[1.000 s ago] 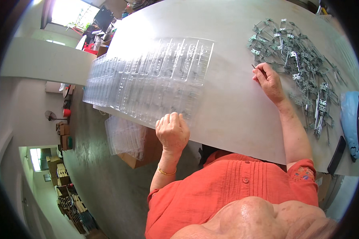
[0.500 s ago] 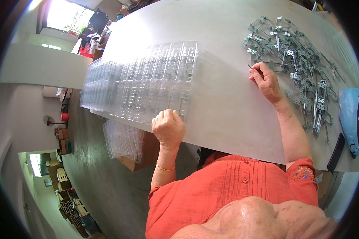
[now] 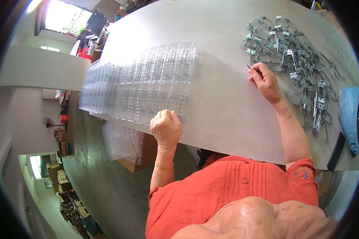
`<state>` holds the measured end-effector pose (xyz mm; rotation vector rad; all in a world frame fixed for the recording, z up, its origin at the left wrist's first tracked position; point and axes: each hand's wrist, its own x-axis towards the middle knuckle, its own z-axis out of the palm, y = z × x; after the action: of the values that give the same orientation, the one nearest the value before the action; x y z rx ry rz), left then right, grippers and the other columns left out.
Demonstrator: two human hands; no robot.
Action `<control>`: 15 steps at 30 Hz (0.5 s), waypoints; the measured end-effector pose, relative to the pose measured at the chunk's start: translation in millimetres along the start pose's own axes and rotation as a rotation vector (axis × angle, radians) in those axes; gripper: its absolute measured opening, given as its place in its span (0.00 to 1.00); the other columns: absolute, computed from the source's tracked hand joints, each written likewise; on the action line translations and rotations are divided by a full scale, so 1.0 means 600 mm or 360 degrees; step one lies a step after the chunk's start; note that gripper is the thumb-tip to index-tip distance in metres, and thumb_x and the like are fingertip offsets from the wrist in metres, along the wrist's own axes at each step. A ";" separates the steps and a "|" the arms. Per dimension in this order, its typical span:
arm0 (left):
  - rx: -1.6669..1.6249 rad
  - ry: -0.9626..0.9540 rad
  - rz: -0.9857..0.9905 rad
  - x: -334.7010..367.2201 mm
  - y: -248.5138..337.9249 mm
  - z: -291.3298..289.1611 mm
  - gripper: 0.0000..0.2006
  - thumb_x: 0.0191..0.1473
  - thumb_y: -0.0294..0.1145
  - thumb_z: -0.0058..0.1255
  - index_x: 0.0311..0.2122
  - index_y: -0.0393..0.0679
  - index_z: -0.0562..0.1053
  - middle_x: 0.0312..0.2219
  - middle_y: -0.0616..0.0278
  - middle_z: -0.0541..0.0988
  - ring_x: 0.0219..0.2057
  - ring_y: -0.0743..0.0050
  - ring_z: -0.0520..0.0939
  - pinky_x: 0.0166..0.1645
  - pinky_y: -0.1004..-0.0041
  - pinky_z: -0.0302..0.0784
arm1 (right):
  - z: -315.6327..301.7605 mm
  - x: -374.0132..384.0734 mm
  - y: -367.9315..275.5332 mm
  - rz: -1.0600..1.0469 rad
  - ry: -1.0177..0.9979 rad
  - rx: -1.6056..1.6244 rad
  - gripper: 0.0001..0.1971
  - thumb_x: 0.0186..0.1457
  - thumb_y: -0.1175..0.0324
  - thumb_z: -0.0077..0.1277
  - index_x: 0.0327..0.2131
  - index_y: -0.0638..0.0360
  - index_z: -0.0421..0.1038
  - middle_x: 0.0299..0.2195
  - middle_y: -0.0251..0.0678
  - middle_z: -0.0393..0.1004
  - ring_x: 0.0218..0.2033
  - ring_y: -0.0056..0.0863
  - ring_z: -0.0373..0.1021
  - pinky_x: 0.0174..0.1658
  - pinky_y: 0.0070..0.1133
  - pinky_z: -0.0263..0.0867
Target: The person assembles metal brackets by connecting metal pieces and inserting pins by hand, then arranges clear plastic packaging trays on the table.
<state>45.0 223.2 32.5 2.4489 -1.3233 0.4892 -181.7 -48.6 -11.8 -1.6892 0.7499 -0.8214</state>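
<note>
My left hand is closed at the near edge of a clear plastic compartment tray. Its fingers curl over the tray's lower cells, and what they pinch, if anything, is hidden. Small metal parts show faintly through several of the cells. Over to the right, my right hand pinches a thin dark metal rod between thumb and forefinger, with one end sticking out to the left. Just beyond that hand lies a tangled heap of silvery metal linkage parts.
More clear trays overlap toward the table's left end. Below that edge, further clear trays rest on a cardboard box. A blue plastic bag and a black flat object lie at the right of the pale table.
My left hand has shifted slightly to the left along the tray's near edge. My right hand stays almost still with the rod in its fingers.
</note>
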 end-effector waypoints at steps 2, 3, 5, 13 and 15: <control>-0.0009 -0.0036 -0.0028 0.000 -0.002 0.000 0.08 0.49 0.29 0.55 0.22 0.42 0.69 0.20 0.57 0.75 0.24 0.54 0.77 0.32 0.61 0.69 | 0.002 0.001 0.002 -0.0007 -0.0001 -0.0001 0.06 0.62 0.71 0.49 0.33 0.62 0.67 0.27 0.30 0.71 0.28 0.16 0.71 0.34 0.18 0.71; -0.0009 -0.0033 -0.0029 0.000 -0.002 -0.001 0.08 0.49 0.29 0.55 0.22 0.42 0.69 0.20 0.57 0.75 0.24 0.54 0.77 0.32 0.61 0.69 | 0.002 0.001 0.003 -0.0018 0.0002 -0.0003 0.06 0.62 0.71 0.49 0.33 0.62 0.67 0.27 0.30 0.71 0.28 0.16 0.71 0.34 0.18 0.71; -0.0015 -0.0052 -0.0025 0.000 -0.003 -0.001 0.09 0.49 0.30 0.55 0.22 0.42 0.69 0.20 0.57 0.75 0.24 0.53 0.77 0.33 0.60 0.69 | 0.002 0.001 0.006 -0.0021 0.0008 0.0010 0.06 0.62 0.71 0.49 0.33 0.62 0.67 0.27 0.30 0.72 0.28 0.16 0.71 0.34 0.18 0.71; -0.0008 -0.0137 -0.0047 0.005 -0.003 -0.006 0.09 0.50 0.31 0.55 0.22 0.42 0.70 0.20 0.55 0.76 0.24 0.53 0.77 0.33 0.60 0.70 | 0.001 0.001 0.008 -0.0043 0.0011 0.0014 0.05 0.62 0.71 0.49 0.33 0.62 0.67 0.25 0.29 0.72 0.28 0.16 0.71 0.34 0.18 0.70; 0.0010 -0.0149 -0.0046 0.005 -0.003 -0.007 0.09 0.50 0.31 0.55 0.22 0.41 0.70 0.20 0.55 0.76 0.24 0.52 0.78 0.34 0.59 0.70 | 0.001 0.001 0.006 -0.0019 0.0012 0.0015 0.05 0.62 0.71 0.49 0.33 0.62 0.67 0.26 0.30 0.72 0.28 0.16 0.71 0.34 0.18 0.71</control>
<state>47.7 223.7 37.1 2.5201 -1.3220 0.3763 -181.3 -49.8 -15.3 -1.6845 0.7405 -0.8386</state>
